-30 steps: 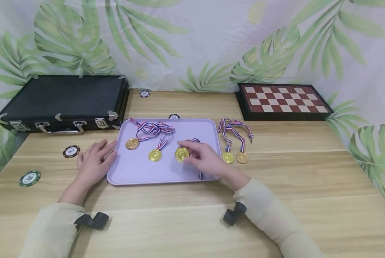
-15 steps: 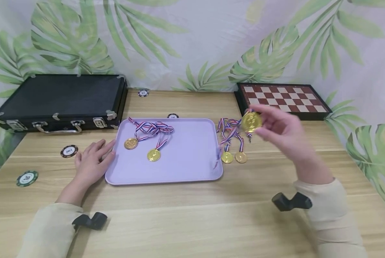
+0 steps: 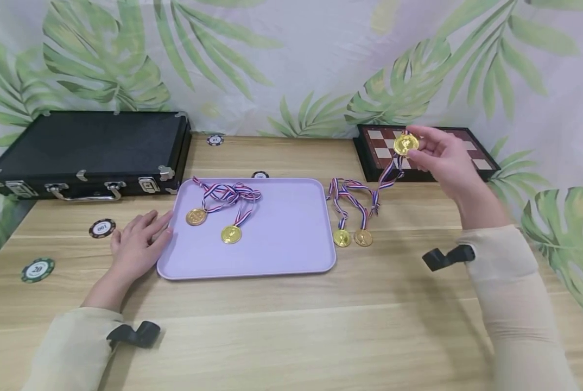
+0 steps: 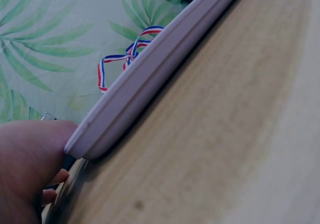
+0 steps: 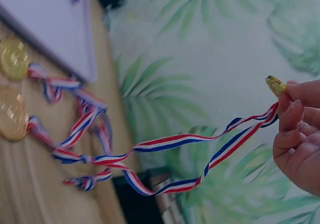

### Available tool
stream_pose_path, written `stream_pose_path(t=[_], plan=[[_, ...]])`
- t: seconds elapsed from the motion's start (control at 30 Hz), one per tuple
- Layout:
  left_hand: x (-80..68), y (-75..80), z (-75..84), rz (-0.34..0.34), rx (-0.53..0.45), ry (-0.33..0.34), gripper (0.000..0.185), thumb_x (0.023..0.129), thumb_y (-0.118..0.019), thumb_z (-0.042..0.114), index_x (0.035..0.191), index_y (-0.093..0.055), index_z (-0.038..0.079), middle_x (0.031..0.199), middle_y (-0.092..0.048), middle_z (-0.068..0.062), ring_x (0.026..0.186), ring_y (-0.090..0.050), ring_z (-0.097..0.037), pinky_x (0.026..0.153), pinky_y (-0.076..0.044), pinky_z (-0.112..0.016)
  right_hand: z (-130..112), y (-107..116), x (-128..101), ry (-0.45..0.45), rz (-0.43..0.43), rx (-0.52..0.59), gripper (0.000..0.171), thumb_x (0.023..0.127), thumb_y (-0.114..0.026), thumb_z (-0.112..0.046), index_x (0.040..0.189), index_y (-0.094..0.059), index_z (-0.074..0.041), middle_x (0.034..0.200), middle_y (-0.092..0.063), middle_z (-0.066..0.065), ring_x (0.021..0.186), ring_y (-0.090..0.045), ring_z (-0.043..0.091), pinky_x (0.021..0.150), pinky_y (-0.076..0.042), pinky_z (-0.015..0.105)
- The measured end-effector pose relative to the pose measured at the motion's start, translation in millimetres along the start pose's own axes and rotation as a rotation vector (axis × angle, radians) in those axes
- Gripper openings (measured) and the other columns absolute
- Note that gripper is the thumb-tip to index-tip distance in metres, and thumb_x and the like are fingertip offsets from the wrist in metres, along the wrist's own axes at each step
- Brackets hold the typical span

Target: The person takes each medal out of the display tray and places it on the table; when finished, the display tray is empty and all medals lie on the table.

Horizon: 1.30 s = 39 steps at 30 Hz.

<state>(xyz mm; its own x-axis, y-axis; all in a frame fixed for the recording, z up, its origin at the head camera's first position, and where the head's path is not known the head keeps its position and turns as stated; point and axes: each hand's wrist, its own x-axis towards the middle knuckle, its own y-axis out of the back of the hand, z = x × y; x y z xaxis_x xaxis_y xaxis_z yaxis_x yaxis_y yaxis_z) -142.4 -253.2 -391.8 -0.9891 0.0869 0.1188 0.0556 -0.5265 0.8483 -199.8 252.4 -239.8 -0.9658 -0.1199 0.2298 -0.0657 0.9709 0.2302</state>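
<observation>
My right hand pinches a gold medal between thumb and fingers, raised in front of the board at the back right. From the medal a red, white and blue ribbon hangs down toward the ribbons of two medals on the table, a gold one and a more coppery one. My left hand lies at the left edge of the lilac tray, its thumb touching the rim in the left wrist view. On the tray are a bronze-coloured medal and a gold-coloured medal with tangled ribbons.
A black case stands at the back left. The red-and-white checkered board sits at the back right, partly behind my right hand. Poker chips lie on the table, among them a green one and a black one.
My right hand has lifted the gold medal off the tray and carried it right and up, its ribbon trailing over the two table medals. The left hand has stayed at the tray's edge.
</observation>
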Motion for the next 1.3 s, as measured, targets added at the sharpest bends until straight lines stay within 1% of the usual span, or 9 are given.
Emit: stream_pose_path(t=[0.13, 0.3, 0.43, 0.53, 0.63, 0.9, 1.0, 1.13, 1.3], plan=[[-0.6, -0.5, 0.0, -0.003, 0.004, 0.009, 0.047, 0.091, -0.036, 0.035, 0.13, -0.038, 0.011, 0.133, -0.026, -0.025, 0.122, -0.011, -0.044, 0.089, 0.008, -0.061, 28, -5, 4, -0.074, 0.0, -0.101, 0.047, 0.079, -0.056, 0.006, 0.123, -0.044, -0.001, 0.078, -0.05, 0.003, 0.066, -0.048, 0.008, 0.055, -0.042, 0.015], [-0.4, 0.0, 0.3, -0.001, 0.004, 0.016, 0.047, 0.091, -0.036, 0.036, 0.13, -0.039, 0.011, 0.132, -0.026, -0.025, 0.122, -0.011, -0.043, 0.088, 0.008, -0.061, 71, -9, -19, -0.195, -0.101, -0.273, 0.049, 0.08, -0.058, -0.001, 0.126, -0.044, -0.008, 0.087, -0.049, 0.008, 0.074, -0.047, 0.014, 0.063, -0.044, 0.023], [-0.2, 0.2, 0.6, -0.006, 0.012, 0.01, 0.047, 0.091, -0.036, 0.036, 0.13, -0.038, 0.01, 0.132, -0.026, -0.025, 0.122, -0.012, -0.044, 0.089, 0.007, -0.061, 102, -7, -43, -0.215, -0.193, -0.3, 0.049, 0.079, -0.058, -0.002, 0.126, -0.042, -0.003, 0.088, -0.051, 0.013, 0.074, -0.048, 0.018, 0.062, -0.044, 0.027], [-0.1, 0.0, 0.2, -0.007, 0.015, 0.005, 0.047, 0.091, -0.035, 0.036, 0.13, -0.038, 0.01, 0.133, -0.026, -0.025, 0.121, -0.012, -0.044, 0.089, 0.008, -0.061, 117, -6, -55, -0.225, -0.219, -0.283, 0.05, 0.078, -0.058, 0.0, 0.125, -0.042, 0.0, 0.085, -0.052, 0.016, 0.07, -0.049, 0.016, 0.057, -0.044, 0.025], [-0.1, -0.1, -0.6, -0.002, 0.012, 0.004, 0.046, 0.091, -0.036, 0.035, 0.13, -0.038, 0.01, 0.133, -0.026, -0.025, 0.121, -0.012, -0.044, 0.089, 0.008, -0.061, 126, -7, -63, -0.223, -0.236, -0.307, 0.049, 0.077, -0.058, 0.003, 0.124, -0.044, 0.0, 0.081, -0.052, 0.015, 0.064, -0.048, 0.013, 0.053, -0.043, 0.023], [0.2, -0.4, -0.9, -0.007, 0.011, 0.013, 0.047, 0.091, -0.036, 0.036, 0.131, -0.037, 0.011, 0.133, -0.025, -0.025, 0.122, -0.011, -0.043, 0.089, 0.009, -0.061, 129, -11, -70, -0.037, -0.294, -0.59, 0.043, 0.078, -0.059, 0.002, 0.12, -0.048, 0.002, 0.067, -0.05, 0.004, 0.056, -0.043, 0.013, 0.048, -0.037, 0.023], [-0.4, 0.0, -1.0, -0.007, 0.014, 0.012, 0.047, 0.091, -0.036, 0.036, 0.131, -0.037, 0.011, 0.133, -0.025, -0.025, 0.122, -0.011, -0.044, 0.089, 0.009, -0.061, 126, -12, -71, -0.031, -0.317, -0.659, 0.04, 0.079, -0.059, 0.0, 0.118, -0.05, 0.003, 0.063, -0.048, 0.001, 0.054, -0.041, 0.013, 0.047, -0.036, 0.024], [-0.9, 0.5, -1.0, -0.004, 0.014, 0.009, 0.047, 0.091, -0.035, 0.035, 0.131, -0.037, 0.011, 0.133, -0.025, -0.025, 0.122, -0.011, -0.044, 0.089, 0.008, -0.061, 121, -11, -70, -0.044, -0.347, -0.677, 0.04, 0.08, -0.059, -0.002, 0.118, -0.049, 0.004, 0.064, -0.05, 0.0, 0.054, -0.042, 0.012, 0.047, -0.037, 0.025], [-0.3, 0.6, -0.1, -0.006, 0.015, 0.009, 0.047, 0.091, -0.035, 0.036, 0.131, -0.037, 0.011, 0.133, -0.026, -0.025, 0.122, -0.012, -0.044, 0.089, 0.008, -0.061, 101, -19, -58, 0.001, -0.328, -0.629, 0.043, 0.079, -0.061, -0.004, 0.119, -0.048, 0.002, 0.068, -0.053, 0.002, 0.056, -0.045, 0.014, 0.048, -0.039, 0.024]])
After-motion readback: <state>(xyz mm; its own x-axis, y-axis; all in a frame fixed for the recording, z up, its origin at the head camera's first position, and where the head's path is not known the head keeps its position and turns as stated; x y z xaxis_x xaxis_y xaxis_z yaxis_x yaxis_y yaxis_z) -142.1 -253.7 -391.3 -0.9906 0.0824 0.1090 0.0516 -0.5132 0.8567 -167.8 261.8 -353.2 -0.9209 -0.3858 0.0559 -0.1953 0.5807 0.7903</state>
